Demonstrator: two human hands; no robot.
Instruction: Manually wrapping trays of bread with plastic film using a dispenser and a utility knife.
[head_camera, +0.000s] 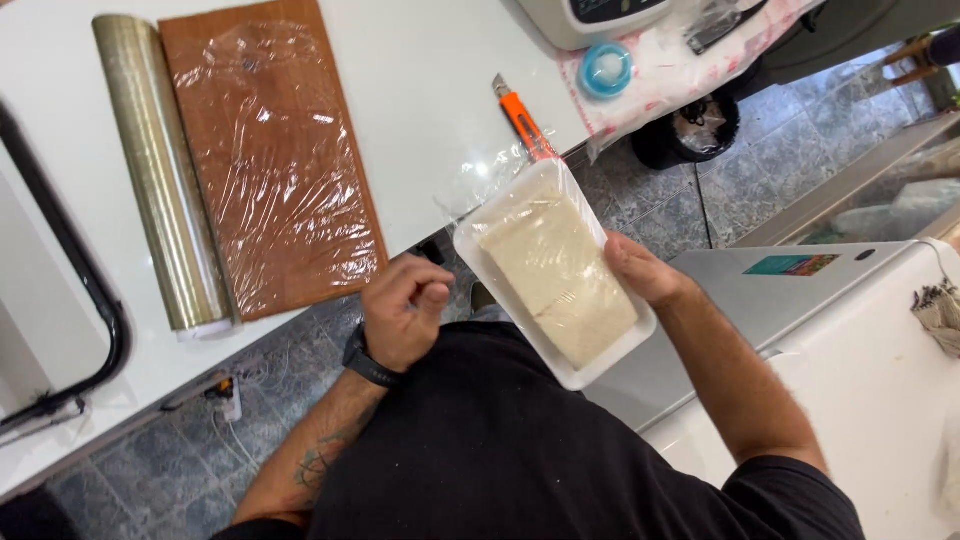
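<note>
Wrapping well under way, to judge from the cling film already stretched over the white foam tray (556, 270) and the pale block (556, 272) lying in it; left to do, seemingly, the tucking of the loose film tail (478, 178) bunched at the tray's far end. Tray held off the white surface (430, 90), in front of the body, tilted. Right hand (642, 270) gripping the tray's right long edge, fingers curled underneath, thumb on top. Left hand (402, 312) just beside the tray's left edge, fingers loosely curled, probably pinching film, though hard to tell from here. On the surface: a film roll (160, 170), a film-covered wooden board (270, 160) beside it, an orange knife (522, 117) near the tray.
</note>
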